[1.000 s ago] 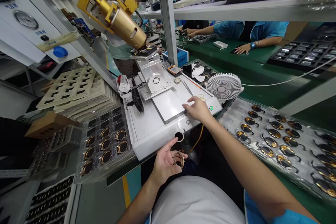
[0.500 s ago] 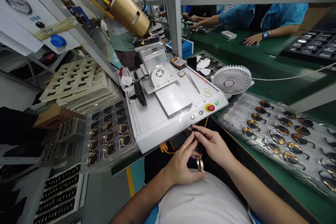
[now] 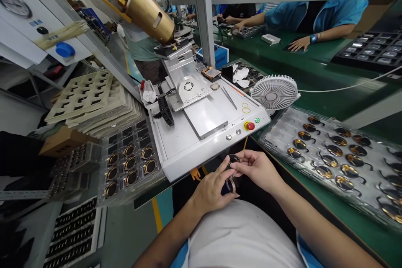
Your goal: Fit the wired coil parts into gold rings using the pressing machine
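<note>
In front of my belly, my right hand (image 3: 259, 171) is closed, pinching a dark round watch screen (image 3: 234, 159) at its right edge. My left hand (image 3: 210, 190) is closed around a gold-rimmed watch case (image 3: 231, 186) held low between thumb and fingers. The left index and middle fingertips reach up to the near-left edge of the screen. Both parts are apart, with the screen above and beyond the case. Part of the case is hidden by my left fingers. Just beyond my hands is the front of a white machine (image 3: 176, 167).
Left of the machine, a clear tray (image 3: 103, 176) bears gold-rimmed watch cases. On the right, another tray (image 3: 276, 134) holds round screens with ribbon cables. A white fan (image 3: 273, 94), tweezers (image 3: 229, 97) and a red stop button (image 3: 250, 126) are nearby. Co-workers sit across the green bench.
The dark screen has tilted into view, its face now showing between my hands. My left hand and the case have shifted slightly left. The camera view has moved a little.
</note>
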Demonstrator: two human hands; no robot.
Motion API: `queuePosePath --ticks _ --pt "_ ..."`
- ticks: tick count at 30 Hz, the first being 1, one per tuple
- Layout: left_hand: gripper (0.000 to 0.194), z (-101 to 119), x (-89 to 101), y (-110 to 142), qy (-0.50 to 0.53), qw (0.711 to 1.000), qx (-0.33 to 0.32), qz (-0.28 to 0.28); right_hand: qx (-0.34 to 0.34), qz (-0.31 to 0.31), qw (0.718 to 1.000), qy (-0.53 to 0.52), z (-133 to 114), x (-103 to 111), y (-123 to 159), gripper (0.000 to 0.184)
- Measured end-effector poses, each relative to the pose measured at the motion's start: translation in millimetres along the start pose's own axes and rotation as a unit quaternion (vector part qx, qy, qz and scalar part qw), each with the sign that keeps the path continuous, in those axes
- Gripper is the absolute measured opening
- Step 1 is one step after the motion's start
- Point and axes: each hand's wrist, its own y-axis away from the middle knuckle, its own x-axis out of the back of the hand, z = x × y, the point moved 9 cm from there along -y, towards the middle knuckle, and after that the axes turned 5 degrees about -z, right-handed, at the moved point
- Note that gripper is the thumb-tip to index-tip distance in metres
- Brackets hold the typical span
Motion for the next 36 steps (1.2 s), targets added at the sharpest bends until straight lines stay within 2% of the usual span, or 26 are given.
queuePosePath --ticks 3,6,8,10,12,15,19,27,36 --pt "0.072 -2 0.0 0 0.024 1.000 0.003 -0.015 0.002 0.010 1.000 -0.012 0 2 0 0.049" --pt "0.087 -7 4.8 -2 0.158 0.987 0.008 0.020 -0.001 0.009 1.000 -0.020 1 1 1 0.049" --pt "0.083 -16 9.8 -3 0.283 0.956 0.026 0.072 -0.008 0.004 1.000 -0.029 1 -1 3 0.048" --pt "0.067 -26 11.5 -3 0.378 0.917 0.049 0.115 -0.024 -0.004 0.999 -0.036 2 -5 5 0.047" --pt "0.058 -35 12.0 -2 0.431 0.888 0.065 0.148 -0.053 -0.015 0.997 -0.045 6 -11 8 0.046" --pt "0.059 -40 10.8 -2 0.472 0.864 0.060 0.167 -0.095 -0.029 0.992 -0.080 13 -24 14 0.047" --pt "0.062 -43 5.8 0 0.475 0.864 0.054 0.155 -0.082 -0.011 0.990 -0.110 11 -35 18 0.048" --pt "0.063 -44 12.1 4 0.430 0.884 0.034 0.180 -0.002 0.033 0.999 0.011 0 -37 18 0.034" --pt "0.059 -38 15.1 4 0.412 0.892 0.004 0.184 -0.008 0.020 1.000 0.001 0 -44 18 0.034"
